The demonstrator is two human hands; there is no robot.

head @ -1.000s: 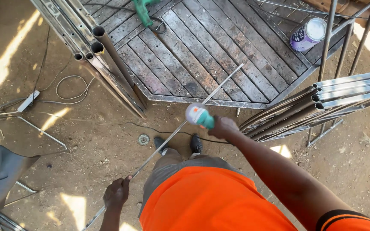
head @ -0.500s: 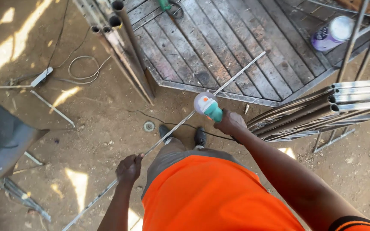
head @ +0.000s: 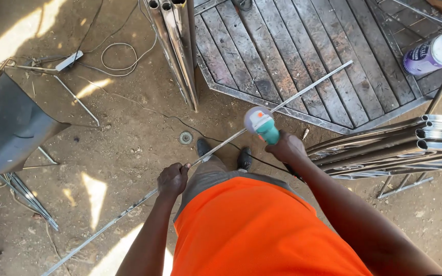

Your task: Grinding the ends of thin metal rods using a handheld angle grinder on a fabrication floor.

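- Metal rod [head: 292, 97]: long, thin, silvery; runs diagonally from lower left over the dirt floor [head: 129, 143] up to the upper right, its far end lying on the metal grate panel [head: 308, 46]
- left hand [head: 173, 179]: clenched around the rod at about its middle, just left of the grey trousers
- right hand [head: 285, 148]: closed on the teal handle of an angle grinder [head: 260, 124]; grinder's pale disc guard sits right at the rod, contact point too blurred to tell
- black cable trails from the grinder hand back across the floor
- person wears an orange shirt [head: 262, 230]; two dark shoes [head: 223, 153] on the floor under the rod
- bundle of square steel tubes [head: 177, 46] lies upper centre, beside the grate's left edge; open ends face the top
- second stack of steel tubes [head: 415, 143] at right, near the grinder hand, resting on a thin metal stand
- purple spray can [head: 431, 53] with white cap lies on its side on the grate, upper right
- dark sheet-metal piece [head: 6, 122] at left, well apart from both hands
- loose wire coil [head: 124, 56] and a small flat tool on the floor, upper left
- small round disc [head: 185, 137] on the dirt just left of the shoes
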